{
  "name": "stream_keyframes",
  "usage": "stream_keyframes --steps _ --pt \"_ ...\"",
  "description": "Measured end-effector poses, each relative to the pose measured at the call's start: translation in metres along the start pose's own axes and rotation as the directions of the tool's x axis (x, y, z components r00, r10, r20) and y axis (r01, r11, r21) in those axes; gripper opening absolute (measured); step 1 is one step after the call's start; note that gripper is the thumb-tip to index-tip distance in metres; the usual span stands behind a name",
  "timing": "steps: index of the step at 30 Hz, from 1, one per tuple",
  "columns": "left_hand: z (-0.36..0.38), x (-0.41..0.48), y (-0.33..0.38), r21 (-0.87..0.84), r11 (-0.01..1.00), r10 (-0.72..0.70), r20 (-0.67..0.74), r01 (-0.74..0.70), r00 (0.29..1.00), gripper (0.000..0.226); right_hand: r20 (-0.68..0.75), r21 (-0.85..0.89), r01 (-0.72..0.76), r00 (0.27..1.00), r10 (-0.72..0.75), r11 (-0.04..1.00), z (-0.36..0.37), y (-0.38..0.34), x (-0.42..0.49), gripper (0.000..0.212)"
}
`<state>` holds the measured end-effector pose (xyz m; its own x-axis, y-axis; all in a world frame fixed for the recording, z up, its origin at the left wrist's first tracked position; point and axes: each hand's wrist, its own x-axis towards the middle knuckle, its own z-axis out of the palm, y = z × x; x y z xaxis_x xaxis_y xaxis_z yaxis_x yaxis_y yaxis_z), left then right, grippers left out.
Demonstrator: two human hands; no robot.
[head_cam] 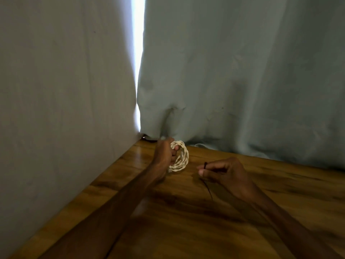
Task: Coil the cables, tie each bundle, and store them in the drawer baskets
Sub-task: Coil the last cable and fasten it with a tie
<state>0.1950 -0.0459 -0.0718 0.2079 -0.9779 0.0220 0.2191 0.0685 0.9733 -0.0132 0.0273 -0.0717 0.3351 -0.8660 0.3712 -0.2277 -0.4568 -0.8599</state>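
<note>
The cable coil (180,157) in my left grip (165,152) is cream-white, its strands twisted into a rope-like pattern. The thin tie (205,165) in my right grip (222,170) is black. The desk (186,230) is warm honey-brown wood, streaked with darker grain. The far right curtain (242,71) is plain pale blue-green, and the left curtain (65,71) looks greyer. Between them runs a bright white strip of light (138,43).
</note>
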Motion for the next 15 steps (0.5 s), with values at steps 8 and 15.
stream_keyframes --steps 8,15 --pt "0.090 -0.018 -0.043 0.108 0.992 0.069 -0.040 -0.064 0.997 0.042 -0.080 0.167 -0.118 0.988 0.132 0.979 -0.024 0.023 -0.016 0.018" --pt "0.099 -0.017 -0.061 0.124 0.980 0.164 -0.070 -0.155 0.984 0.056 -0.081 0.327 -0.258 0.951 0.299 0.909 -0.047 0.040 -0.015 0.018"
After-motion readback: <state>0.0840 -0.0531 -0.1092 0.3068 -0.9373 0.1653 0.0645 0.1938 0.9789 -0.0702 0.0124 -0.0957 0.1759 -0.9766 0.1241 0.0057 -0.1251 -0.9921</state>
